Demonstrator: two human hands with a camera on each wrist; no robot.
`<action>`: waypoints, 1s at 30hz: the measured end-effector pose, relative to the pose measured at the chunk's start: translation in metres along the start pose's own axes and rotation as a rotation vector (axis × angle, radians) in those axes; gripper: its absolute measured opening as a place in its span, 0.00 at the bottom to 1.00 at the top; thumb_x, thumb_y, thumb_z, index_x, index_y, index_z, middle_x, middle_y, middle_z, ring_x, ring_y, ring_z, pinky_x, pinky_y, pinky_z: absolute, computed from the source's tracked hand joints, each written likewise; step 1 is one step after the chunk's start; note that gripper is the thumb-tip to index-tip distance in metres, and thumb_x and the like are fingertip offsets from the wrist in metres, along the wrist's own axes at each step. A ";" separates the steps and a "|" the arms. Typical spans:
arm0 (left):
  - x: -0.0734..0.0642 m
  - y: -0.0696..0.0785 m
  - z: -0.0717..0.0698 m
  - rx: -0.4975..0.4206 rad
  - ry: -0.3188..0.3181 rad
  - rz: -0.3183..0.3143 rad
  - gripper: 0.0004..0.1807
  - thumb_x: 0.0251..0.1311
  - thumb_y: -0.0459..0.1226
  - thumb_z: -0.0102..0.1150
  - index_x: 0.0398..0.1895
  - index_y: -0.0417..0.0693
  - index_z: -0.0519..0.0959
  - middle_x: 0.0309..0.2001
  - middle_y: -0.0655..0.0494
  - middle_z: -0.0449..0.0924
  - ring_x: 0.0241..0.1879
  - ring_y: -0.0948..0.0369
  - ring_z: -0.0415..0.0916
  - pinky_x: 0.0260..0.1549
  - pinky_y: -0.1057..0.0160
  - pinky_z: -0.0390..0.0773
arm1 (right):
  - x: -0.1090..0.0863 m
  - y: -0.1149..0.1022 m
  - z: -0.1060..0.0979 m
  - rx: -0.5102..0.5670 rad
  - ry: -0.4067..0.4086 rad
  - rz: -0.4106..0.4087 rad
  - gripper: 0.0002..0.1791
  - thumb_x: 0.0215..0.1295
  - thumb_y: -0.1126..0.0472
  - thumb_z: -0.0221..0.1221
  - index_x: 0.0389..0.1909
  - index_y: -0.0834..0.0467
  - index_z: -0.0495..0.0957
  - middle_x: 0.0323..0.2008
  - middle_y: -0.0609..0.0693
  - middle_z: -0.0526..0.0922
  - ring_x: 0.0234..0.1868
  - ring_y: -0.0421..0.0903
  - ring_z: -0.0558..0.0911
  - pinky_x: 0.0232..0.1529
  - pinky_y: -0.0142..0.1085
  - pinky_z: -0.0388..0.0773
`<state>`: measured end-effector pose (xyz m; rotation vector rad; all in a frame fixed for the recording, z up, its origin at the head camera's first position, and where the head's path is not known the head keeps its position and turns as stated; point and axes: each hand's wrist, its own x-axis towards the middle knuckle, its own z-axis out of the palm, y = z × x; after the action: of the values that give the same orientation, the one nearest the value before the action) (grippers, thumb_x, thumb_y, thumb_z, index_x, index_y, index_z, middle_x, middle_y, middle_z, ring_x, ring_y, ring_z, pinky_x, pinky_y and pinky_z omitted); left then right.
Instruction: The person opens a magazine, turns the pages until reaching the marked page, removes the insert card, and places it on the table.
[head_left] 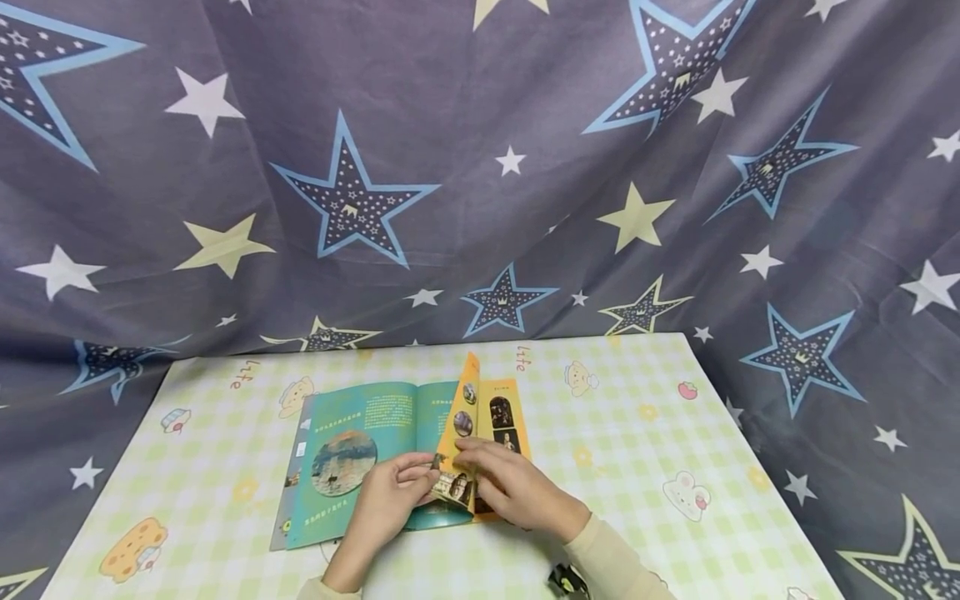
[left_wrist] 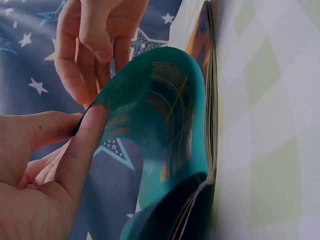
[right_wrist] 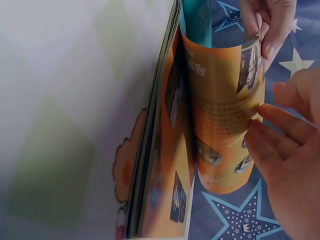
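A magazine (head_left: 397, 400) lies spread on the table, its left page teal with a round painting, its right page orange with dark pictures. One page (head_left: 459, 408) is lifted and curls over, teal on one face and orange on the other. My left hand (head_left: 393, 496) pinches the near edge of that page between thumb and index finger, plain in the left wrist view. My right hand (head_left: 517, 487) rests its extended fingertips against the orange face of the curled page, thumb held apart from it in the right wrist view (right_wrist: 295, 135).
Under the magazine is a table (head_left: 615, 500) with a green checked, cartoon-printed cover. A small black object (head_left: 567, 581) sits by the right sleeve at the near edge. Dark curtains (head_left: 450, 167) with stars hang behind and beside the table.
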<state>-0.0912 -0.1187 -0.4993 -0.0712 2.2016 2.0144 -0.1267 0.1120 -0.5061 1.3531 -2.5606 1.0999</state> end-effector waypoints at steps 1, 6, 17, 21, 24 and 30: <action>0.000 0.000 -0.001 0.002 0.014 -0.005 0.18 0.63 0.33 0.67 0.53 0.31 0.80 0.40 0.41 0.85 0.39 0.50 0.86 0.35 0.61 0.87 | -0.001 0.000 0.000 -0.009 -0.001 0.014 0.21 0.72 0.69 0.53 0.64 0.57 0.74 0.69 0.52 0.70 0.70 0.46 0.68 0.69 0.42 0.67; -0.004 -0.002 -0.014 0.050 0.102 -0.045 0.15 0.63 0.32 0.67 0.52 0.35 0.82 0.39 0.45 0.86 0.36 0.53 0.87 0.33 0.63 0.87 | -0.007 0.002 -0.003 -0.029 -0.016 0.116 0.29 0.74 0.62 0.57 0.74 0.57 0.64 0.71 0.53 0.67 0.71 0.46 0.66 0.69 0.44 0.68; -0.024 -0.004 -0.072 0.162 0.238 -0.146 0.19 0.65 0.35 0.66 0.56 0.36 0.81 0.43 0.46 0.86 0.36 0.59 0.86 0.35 0.65 0.86 | -0.021 0.016 -0.006 -0.160 -0.264 0.245 0.47 0.64 0.46 0.68 0.77 0.59 0.58 0.75 0.63 0.55 0.75 0.63 0.53 0.72 0.57 0.58; -0.032 -0.007 -0.092 0.203 0.291 -0.183 0.21 0.65 0.37 0.66 0.58 0.35 0.79 0.43 0.46 0.87 0.35 0.62 0.86 0.35 0.66 0.86 | -0.025 0.017 -0.006 -0.194 -0.312 0.239 0.51 0.59 0.43 0.71 0.77 0.57 0.58 0.76 0.64 0.53 0.76 0.64 0.49 0.71 0.60 0.57; -0.039 -0.011 -0.105 0.234 0.323 -0.210 0.22 0.65 0.38 0.66 0.59 0.35 0.79 0.42 0.47 0.87 0.34 0.64 0.86 0.35 0.67 0.86 | -0.025 0.017 -0.006 -0.208 -0.342 0.253 0.51 0.57 0.43 0.72 0.77 0.56 0.59 0.76 0.63 0.53 0.76 0.65 0.48 0.71 0.60 0.56; -0.049 -0.019 -0.125 0.337 0.381 -0.254 0.23 0.65 0.40 0.66 0.59 0.35 0.79 0.39 0.50 0.88 0.31 0.65 0.86 0.31 0.68 0.85 | -0.026 0.017 -0.006 -0.204 -0.369 0.282 0.47 0.60 0.43 0.70 0.75 0.55 0.61 0.76 0.62 0.54 0.76 0.64 0.50 0.72 0.60 0.56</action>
<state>-0.0503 -0.2477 -0.5003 -0.7055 2.5646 1.5748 -0.1248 0.1403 -0.5203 1.2740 -3.1026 0.6319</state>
